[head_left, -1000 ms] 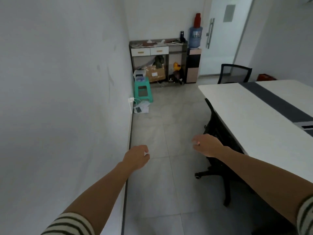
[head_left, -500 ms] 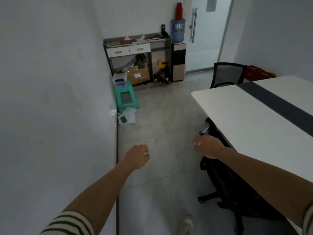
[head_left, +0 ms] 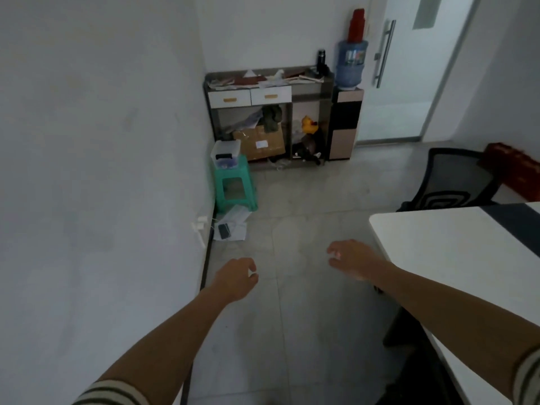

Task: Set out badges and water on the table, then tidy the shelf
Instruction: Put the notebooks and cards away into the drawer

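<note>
A grey shelf unit (head_left: 325, 92) with two white drawers stands against the far wall, its top littered with papers (head_left: 254, 80). Below it sit a cardboard box (head_left: 263, 143) and a yellow duck toy (head_left: 309, 125). A white table (head_left: 455, 258) with a dark stripe fills the right side. My left hand (head_left: 235, 278) hangs over the floor with fingers curled and nothing in it. My right hand (head_left: 352, 260) floats near the table's corner, fingers loosely apart and empty. Both are far from the shelf.
A green stool (head_left: 235, 185) carrying a clear plastic box (head_left: 225, 154) stands by the left wall, with papers and a phone (head_left: 229, 229) on the floor before it. A water dispenser (head_left: 349, 65) sits right of the shelf. A black mesh chair (head_left: 450, 182) stands at the table's far end.
The view has advanced toward the shelf, which now looks larger and nearer. The table has slid to the right edge. Both hands stay held out in front, empty.
</note>
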### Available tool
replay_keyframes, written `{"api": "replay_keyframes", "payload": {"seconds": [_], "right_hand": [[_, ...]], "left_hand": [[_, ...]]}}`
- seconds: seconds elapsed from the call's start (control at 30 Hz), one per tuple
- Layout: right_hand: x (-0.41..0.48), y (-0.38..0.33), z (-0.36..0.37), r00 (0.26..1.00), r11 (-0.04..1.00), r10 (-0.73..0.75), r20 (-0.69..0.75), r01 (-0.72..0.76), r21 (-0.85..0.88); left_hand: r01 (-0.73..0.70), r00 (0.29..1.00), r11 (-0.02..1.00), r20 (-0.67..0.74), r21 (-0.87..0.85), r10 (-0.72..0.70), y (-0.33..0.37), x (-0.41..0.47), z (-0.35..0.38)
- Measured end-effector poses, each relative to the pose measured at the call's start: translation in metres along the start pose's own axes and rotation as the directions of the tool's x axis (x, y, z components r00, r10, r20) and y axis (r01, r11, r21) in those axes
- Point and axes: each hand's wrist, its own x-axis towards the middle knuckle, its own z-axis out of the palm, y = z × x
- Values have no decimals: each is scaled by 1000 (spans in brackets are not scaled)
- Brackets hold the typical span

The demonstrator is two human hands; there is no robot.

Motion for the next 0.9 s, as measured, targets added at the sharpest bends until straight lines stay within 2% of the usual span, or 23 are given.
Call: {"api": "replay_keyframes", "payload": {"seconds": [0.17, 0.43, 0.67, 0.9], "right_hand": [[127, 18, -24, 1000, 1000, -7, -16, 7, -24], [309, 65, -89, 992, 992, 119, -38, -117, 46], [444, 127, -117, 989, 988, 151, -1, -151, 27], [633, 191, -175, 992, 990, 126, 1, -126, 59]], "left_hand": [[0, 1000, 1000, -31, 17, 0, -4, 127, -28], [-61, 996, 996, -62, 68, 65, 6, 347, -110], [-110, 994, 991, 28, 80, 108, 31, 508, -132], [-97, 995, 991, 9, 93, 97, 60, 696, -166]]}}
